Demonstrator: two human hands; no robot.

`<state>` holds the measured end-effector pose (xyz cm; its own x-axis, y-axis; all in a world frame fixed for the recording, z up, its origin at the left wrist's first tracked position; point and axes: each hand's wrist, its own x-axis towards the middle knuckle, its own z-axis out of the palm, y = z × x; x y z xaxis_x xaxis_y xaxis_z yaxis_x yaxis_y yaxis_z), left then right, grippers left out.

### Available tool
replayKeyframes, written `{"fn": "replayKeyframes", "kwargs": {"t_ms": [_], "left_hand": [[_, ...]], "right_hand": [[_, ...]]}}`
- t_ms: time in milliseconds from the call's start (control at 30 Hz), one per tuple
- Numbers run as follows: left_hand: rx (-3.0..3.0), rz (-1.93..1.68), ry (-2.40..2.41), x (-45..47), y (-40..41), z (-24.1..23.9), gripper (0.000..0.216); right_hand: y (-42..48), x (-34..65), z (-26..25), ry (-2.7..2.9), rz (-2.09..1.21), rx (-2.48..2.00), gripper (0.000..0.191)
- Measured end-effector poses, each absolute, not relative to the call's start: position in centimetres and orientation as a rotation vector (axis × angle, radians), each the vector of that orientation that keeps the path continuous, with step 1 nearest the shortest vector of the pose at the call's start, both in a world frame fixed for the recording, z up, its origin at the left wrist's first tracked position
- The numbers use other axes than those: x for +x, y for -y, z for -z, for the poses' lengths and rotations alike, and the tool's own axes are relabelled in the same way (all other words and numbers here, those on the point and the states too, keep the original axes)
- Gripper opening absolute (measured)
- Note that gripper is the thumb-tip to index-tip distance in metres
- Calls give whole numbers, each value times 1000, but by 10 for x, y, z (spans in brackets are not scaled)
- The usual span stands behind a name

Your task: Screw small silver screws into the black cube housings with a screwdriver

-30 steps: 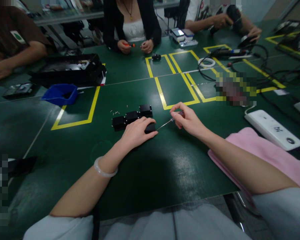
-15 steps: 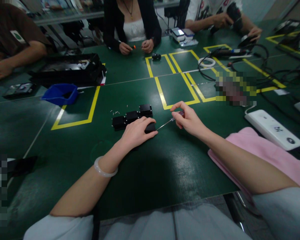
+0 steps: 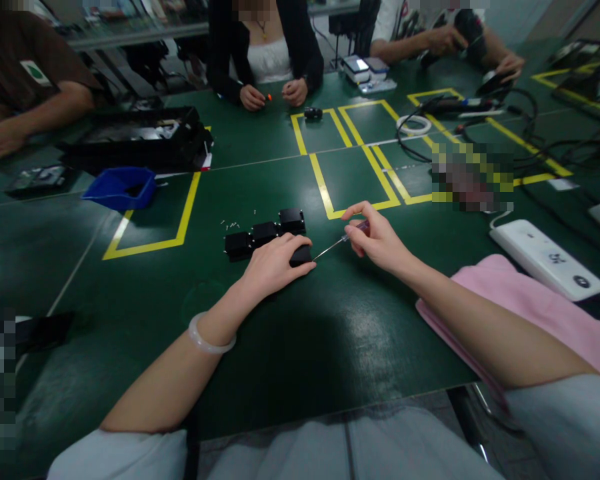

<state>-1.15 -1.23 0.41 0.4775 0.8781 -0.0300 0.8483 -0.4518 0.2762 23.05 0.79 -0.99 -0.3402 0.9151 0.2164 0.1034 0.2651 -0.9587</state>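
Note:
Under the fingers of my left hand is a small black box, gripped against the table and partly covered by them. My right hand is closed around the handle of a screwdriver, whose thin shaft slants down to the left. Its tip meets the box's right side, close to my left thumb. Three similar black boxes, the left one, the middle one and the right one, sit in a slanting row just beyond my left hand. Several small screws lie scattered behind them.
Yellow tape marks rectangles on the green table. A blue bin and a long black housing stand at the left. On the right are a pink cloth, a white power bank-like device and cables. Co-workers sit opposite.
My right hand's fingers have shifted slightly on the screwdriver handle. My left hand and the black boxes stay in place.

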Motion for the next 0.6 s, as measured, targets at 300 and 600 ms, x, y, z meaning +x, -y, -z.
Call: {"fn": "replayKeyframes", "kwargs": {"t_ms": [300,600], "left_hand": [[2470,-181,-1472,-12,12,-5,45],[2470,-168,-1478,-11,12,-5,45]], "right_hand": [[-9,231,9,1663,-1207,-975,12],[-9,230,10,1652,-1195,-950,13]]}}
